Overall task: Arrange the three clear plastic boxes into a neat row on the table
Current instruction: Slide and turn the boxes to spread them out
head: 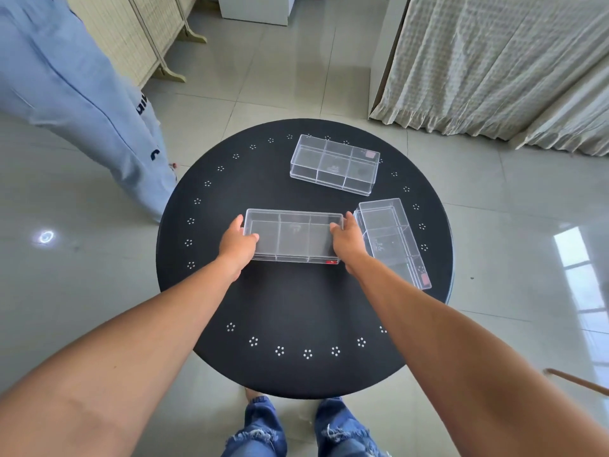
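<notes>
Three clear plastic divided boxes lie on a round black table (296, 305). The middle box (293, 235) lies crosswise near the table's centre. My left hand (238, 243) grips its left end and my right hand (347, 239) grips its right end. A second box (392, 242) lies lengthwise at the right, right beside my right hand, with a red label at its near end. The third box (334, 164) sits farther back, slightly turned, apart from the other two.
A person in light blue clothes (82, 94) stands at the table's left. A folding screen (138, 31) is behind them and a curtain (494, 67) hangs at the back right. My knees in blue jeans (296, 430) are under the near edge.
</notes>
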Demonstrator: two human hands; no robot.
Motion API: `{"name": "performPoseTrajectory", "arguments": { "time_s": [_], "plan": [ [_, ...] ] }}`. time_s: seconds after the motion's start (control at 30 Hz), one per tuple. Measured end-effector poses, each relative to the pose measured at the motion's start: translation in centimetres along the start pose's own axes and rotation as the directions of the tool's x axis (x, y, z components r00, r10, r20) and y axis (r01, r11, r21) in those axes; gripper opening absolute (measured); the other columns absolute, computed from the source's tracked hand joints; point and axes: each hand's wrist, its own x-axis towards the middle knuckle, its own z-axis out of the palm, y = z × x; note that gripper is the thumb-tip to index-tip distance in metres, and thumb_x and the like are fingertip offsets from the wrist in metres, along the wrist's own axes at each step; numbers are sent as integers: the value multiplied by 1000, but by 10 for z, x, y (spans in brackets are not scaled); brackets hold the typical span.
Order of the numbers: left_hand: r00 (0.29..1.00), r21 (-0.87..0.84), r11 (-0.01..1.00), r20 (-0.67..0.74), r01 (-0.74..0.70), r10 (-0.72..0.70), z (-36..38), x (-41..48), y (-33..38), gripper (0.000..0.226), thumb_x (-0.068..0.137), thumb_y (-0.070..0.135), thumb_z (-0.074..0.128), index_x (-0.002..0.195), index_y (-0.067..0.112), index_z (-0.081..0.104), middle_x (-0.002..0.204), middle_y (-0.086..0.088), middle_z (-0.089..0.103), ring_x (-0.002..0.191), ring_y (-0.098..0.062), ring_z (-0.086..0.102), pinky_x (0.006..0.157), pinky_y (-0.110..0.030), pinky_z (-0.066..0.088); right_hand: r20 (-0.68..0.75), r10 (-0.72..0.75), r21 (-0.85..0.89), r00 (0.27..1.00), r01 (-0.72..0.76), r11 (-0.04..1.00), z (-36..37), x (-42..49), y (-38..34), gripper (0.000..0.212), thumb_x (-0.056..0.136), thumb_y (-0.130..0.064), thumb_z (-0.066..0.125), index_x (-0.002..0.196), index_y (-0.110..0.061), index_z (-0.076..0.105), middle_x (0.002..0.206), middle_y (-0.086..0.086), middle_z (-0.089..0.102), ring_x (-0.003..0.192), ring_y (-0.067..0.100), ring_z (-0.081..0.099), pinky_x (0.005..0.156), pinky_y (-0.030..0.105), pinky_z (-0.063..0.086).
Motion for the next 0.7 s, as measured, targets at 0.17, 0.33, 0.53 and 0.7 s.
{"name": "performPoseTrajectory", "arguments": {
  "time_s": [0.17, 0.33, 0.53, 0.7],
  "plan": [
    [941, 409, 893, -187, -188, 283, 15, -10, 33, 59, 91, 17, 52, 148, 25, 38, 149, -7, 40, 136, -28, 38, 107, -42, 37, -104, -93, -5, 990, 93, 996, -18, -18, -2, 58, 100, -29, 52, 154, -18, 33, 154, 6, 45, 137, 21, 47, 102, 26, 34],
    [874, 413, 791, 26, -452, 485, 61, -18, 75, 47, 92, 16, 51, 136, 28, 55, 144, -2, 47, 133, -23, 43, 109, -39, 37, -270, -328, -159, 905, 294, 943, -59, -51, 18, 44, 93, -29, 63, 136, -19, 55, 133, 3, 56, 124, 18, 52, 105, 29, 39],
    [805, 389, 707, 335, -591, 490, 123, -23, 109, 49, 89, 24, 56, 138, 29, 53, 141, -3, 56, 131, -25, 49, 109, -42, 39, -382, -375, -519, 845, 139, 843, -100, -78, 61, 78, 75, -59, 71, 142, -28, 45, 144, 5, 40, 134, 28, 33, 112, 44, 27],
    [794, 430, 690, 482, -583, 370, 161, -19, 120, 70, 90, 34, 60, 152, 23, 30, 157, -8, 36, 142, -27, 38, 112, -40, 33, -329, -202, -548, 922, -13, 836, -106, -89, 91, 124, 61, -75, 71, 158, -34, 4, 165, 6, 5, 150, 32, 9, 120, 49, 14]
  ]
}}
